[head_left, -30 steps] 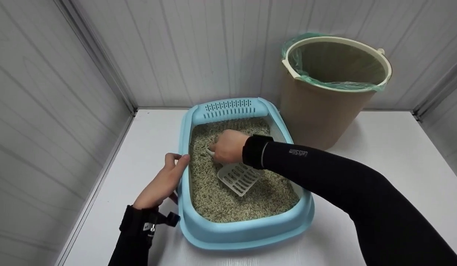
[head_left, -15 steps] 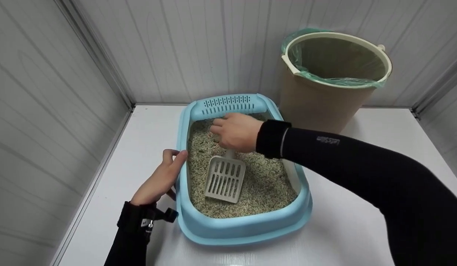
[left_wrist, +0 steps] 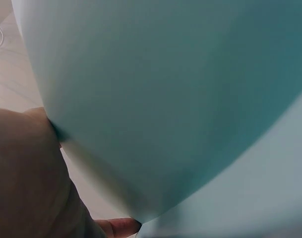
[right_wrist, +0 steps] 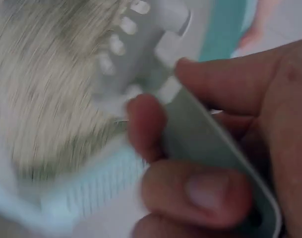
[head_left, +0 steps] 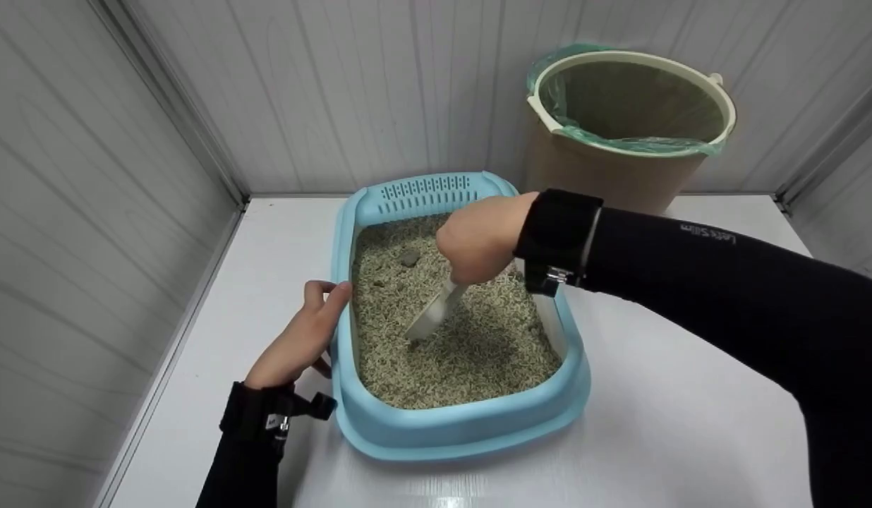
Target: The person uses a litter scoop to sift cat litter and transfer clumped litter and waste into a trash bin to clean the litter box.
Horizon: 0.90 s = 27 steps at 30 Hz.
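A light blue litter box holds pale, grainy litter. My right hand is above the litter and grips a pale slotted litter scoop by its handle, fingers curled round it. Seen from the head, the scoop is tilted nearly edge-on, its lower edge at the litter. My left hand holds the box's left side, thumb on the rim and fingers against the outer wall; one fingertip shows at an edge of the box. A grey clump lies in the litter's far left part.
Behind and right of the box stands a tall brown bin lined with a green bag. The white table carries both. Ribbed pale panels close off the back and sides.
My right hand has moved right and turned the scoop from its flat slotted face to nearly edge-on. The grey clump has come into view. The left hand keeps its hold.
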Motion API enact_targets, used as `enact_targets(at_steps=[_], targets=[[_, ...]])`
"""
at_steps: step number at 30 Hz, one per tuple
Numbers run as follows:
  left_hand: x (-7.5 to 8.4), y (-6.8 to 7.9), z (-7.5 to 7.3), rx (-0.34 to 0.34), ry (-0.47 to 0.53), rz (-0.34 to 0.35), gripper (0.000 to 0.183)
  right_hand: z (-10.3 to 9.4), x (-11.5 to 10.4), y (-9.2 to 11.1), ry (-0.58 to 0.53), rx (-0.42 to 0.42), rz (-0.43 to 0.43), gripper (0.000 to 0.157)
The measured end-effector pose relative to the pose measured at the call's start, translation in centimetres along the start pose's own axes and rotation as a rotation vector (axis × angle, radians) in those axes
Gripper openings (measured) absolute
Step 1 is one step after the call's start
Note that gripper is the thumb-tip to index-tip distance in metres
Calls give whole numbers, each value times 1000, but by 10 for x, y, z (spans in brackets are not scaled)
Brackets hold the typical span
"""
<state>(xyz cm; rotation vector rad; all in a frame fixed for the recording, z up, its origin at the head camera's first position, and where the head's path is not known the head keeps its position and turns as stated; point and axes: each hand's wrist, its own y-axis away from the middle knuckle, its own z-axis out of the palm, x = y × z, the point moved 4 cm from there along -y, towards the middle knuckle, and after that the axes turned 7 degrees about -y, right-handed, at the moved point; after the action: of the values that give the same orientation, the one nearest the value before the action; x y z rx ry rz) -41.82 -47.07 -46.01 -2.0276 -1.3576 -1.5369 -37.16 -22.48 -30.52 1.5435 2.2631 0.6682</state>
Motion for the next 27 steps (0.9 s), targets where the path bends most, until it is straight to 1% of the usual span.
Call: enact_targets(at_steps=[3, 7, 9, 10, 11, 13, 16, 19, 21, 23, 25, 27], targets=[[0, 2, 1, 7, -6, 9, 80, 2, -19, -12, -47, -108, 13, 32], [-1, 3, 3, 13, -10, 8, 79, 6, -48, -30, -92, -205, 60, 31], [-2, 3, 3, 15, -14, 4, 78, 7, -60, -36, -149, -215, 118, 32], [-2, 4, 4, 16, -18, 2, 78, 8, -66, -39, -151, -216, 125, 34], [-3, 4, 4, 14, -23, 0, 78, 9, -72, -43, -128, -217, 116, 38], [-4, 5, 4, 12, -32, -4, 78, 11, -82, -48, -109, -211, 112, 42], [-3, 6, 4, 4, -51, -1, 80, 14, -96, -54, -76, -165, 85, 40], [-3, 5, 0, -5, -64, 5, 82, 19, -105, -56, -121, -124, 103, 37], [-2, 5, -2, -10, -70, 6, 83, 23, -109, -58, -141, -79, 116, 35], [-3, 5, -4, -9, -69, 5, 82, 28, -111, -60, -138, -27, 103, 32], [-3, 6, -6, -12, -72, 6, 82, 36, -111, -64, -147, 35, 110, 29], [-4, 6, -8, -9, -70, 5, 82, 46, -110, -71, -170, 95, 110, 30]])
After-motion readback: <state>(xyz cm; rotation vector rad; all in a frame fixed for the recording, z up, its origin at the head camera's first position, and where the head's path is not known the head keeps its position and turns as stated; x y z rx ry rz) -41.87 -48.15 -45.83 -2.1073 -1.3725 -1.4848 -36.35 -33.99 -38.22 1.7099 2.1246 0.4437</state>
